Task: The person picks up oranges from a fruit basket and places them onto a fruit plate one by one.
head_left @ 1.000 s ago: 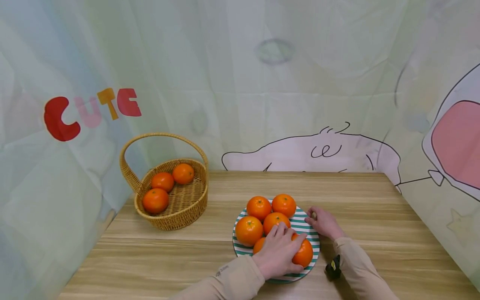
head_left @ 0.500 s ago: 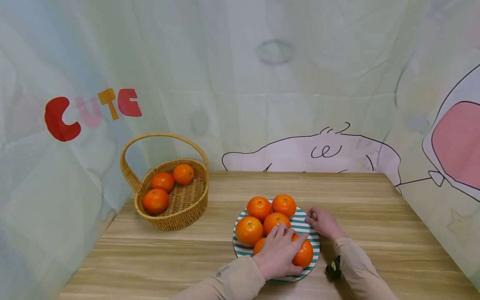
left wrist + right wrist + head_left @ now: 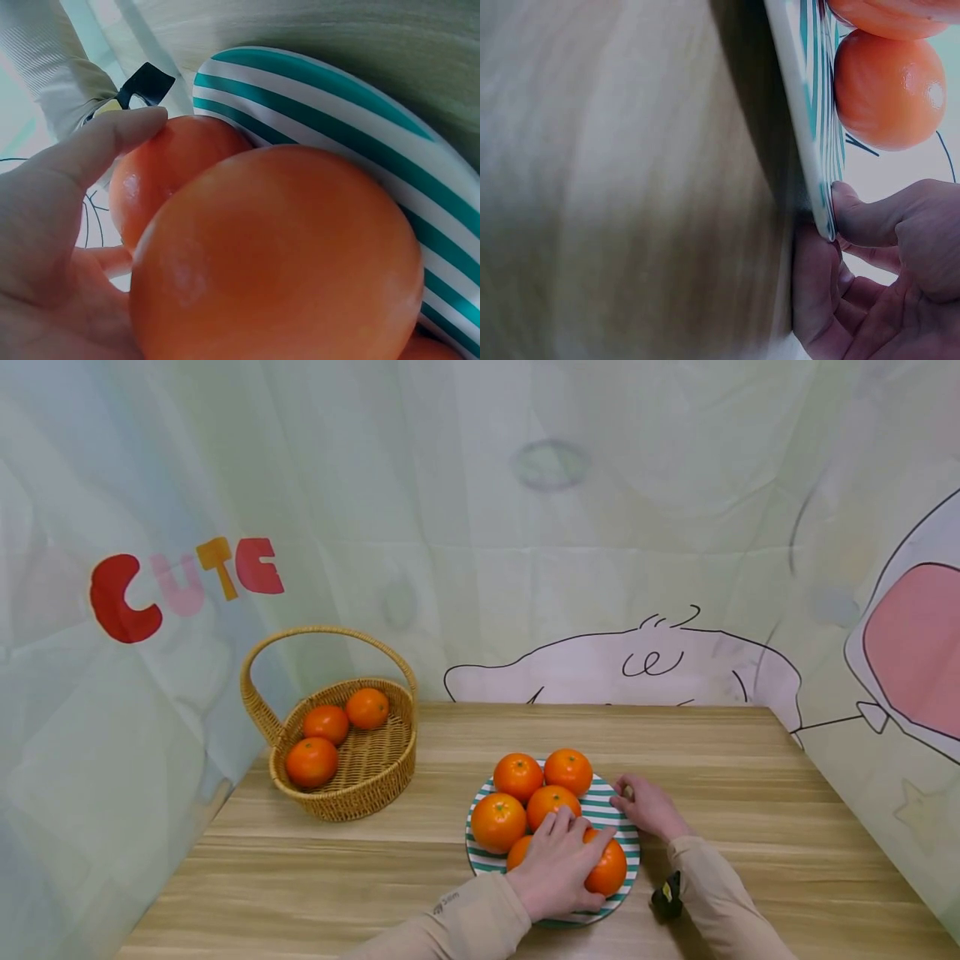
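My left hand (image 3: pixel 551 870) reaches over a plate and grips the orange (image 3: pixel 611 867) at its front right, thumb on the near side. In the left wrist view the thumb and a finger curve round this orange (image 3: pixel 176 165), and a nearer orange (image 3: pixel 277 259) fills the foreground. The round plate (image 3: pixel 603 810) has green and white stripes and bears several oranges, one partly hidden under my left hand. At the plate's right edge, my right hand (image 3: pixel 651 808) pinches the rim, thumb on top and fingers beneath, as the right wrist view shows.
A wicker basket (image 3: pixel 408 760) with a tall handle stands at the back left of the wooden table (image 3: pixel 337 881), with three oranges in it. Printed curtains (image 3: pixel 480 543) hang behind and at the sides. A small black device (image 3: pixel 666 897) sits by the right sleeve.
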A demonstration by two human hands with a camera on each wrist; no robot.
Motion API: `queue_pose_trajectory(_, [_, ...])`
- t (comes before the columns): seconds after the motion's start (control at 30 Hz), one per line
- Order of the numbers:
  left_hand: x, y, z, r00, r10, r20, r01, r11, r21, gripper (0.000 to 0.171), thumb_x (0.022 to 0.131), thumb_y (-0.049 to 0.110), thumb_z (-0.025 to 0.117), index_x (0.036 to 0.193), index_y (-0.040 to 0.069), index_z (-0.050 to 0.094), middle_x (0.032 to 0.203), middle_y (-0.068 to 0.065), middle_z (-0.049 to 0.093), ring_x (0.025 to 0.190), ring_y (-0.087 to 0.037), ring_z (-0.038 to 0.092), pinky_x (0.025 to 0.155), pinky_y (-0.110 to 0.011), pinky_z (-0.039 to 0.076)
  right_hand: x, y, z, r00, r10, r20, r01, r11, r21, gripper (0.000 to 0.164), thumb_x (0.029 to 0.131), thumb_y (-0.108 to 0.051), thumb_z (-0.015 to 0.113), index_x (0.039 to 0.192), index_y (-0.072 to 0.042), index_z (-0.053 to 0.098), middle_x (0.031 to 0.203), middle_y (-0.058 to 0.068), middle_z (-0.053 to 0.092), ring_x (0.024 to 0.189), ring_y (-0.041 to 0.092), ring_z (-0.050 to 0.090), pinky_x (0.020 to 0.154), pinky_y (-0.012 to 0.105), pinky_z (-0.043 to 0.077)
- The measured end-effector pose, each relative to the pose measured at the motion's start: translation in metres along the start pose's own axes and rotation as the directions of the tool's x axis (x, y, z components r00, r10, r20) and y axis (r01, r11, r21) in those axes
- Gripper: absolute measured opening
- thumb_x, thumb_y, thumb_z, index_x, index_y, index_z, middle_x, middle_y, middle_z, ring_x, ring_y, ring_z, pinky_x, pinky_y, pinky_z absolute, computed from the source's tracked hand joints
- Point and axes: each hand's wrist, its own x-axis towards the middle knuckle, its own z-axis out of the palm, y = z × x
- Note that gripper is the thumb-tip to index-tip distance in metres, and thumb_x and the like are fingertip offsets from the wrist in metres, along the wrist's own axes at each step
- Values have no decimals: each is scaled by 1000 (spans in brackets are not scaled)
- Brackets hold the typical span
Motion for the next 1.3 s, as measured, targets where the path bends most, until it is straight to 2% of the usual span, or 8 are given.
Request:
queue_pose_trajectory(0.33, [-1,-18,-4,994,16,-106,-39,975,-217,74,87,57,70,149,27,46,144,0,52,125,-21,44,109,-38,40,-2,0,-1,998,-49,-29,49,999,-14,10,97,-14,64,99,-5,59,74,5,51,66,19,47,60,28,36])
queue_pose_trajectory(0.5, [-9,-52,-12,931,-139,-337,-25,898,-440,58,91,46,70,141,21,54,139,-2,54,117,-21,42,102,-40,40,-2,-1,0,999,-42,-18,42,999,-3,11,97,-14,64,101,-5,59,77,6,52,69,20,48,62,28,36])
queue_pose_trajectory(0.6, [-15,-86,-14,783,-279,-556,-51,863,-503,47,91,33,69,132,12,59,130,-8,60,113,-25,46,97,-42,40,-3,-1,0,999,-35,-12,35,999,4,11,98,-14,63,102,-5,59,78,6,52,71,20,49,62,29,36])
queue_pose_trajectory(0.8, [-37,-183,-13,366,-416,-832,-5,894,-449,35,88,19,63,117,-2,63,110,-20,62,101,-36,48,90,-44,34,-3,0,0,999,-41,-18,41,999,-1,10,98,-14,62,100,-5,58,77,6,51,69,20,48,61,28,35])
queue_pose_trajectory(0.93, [-63,-242,-11,248,-547,-800,99,836,-540,31,91,14,60,117,-2,62,111,-25,58,106,-42,46,95,-50,31,-4,0,0,999,-51,-15,51,999,7,11,98,-13,63,101,-4,58,75,5,50,65,19,47,59,28,36])
queue_pose_trajectory(1.0, [-77,-264,-8,231,-613,-755,185,790,-585,32,91,13,59,120,-2,60,114,-27,57,109,-43,44,96,-53,32,-4,0,-1,999,-50,-11,50,999,17,12,98,-13,63,102,-3,57,74,5,50,64,19,47,59,28,36])
queue_pose_trajectory(1.1, [-95,-289,-3,260,-705,-660,346,706,-618,36,92,14,58,126,0,58,120,-28,53,113,-46,42,95,-56,35,-5,-1,-1,999,-49,-10,49,999,23,13,98,-13,62,103,-3,57,74,5,50,64,19,47,59,28,36])
queue_pose_trajectory(1.3, [-121,-312,8,417,-819,-394,611,574,-545,54,91,24,57,139,1,47,136,-34,42,123,-55,39,97,-66,37,-4,-2,-2,999,-43,-9,43,999,16,13,98,-14,62,103,-3,58,76,6,51,67,19,48,61,28,36])
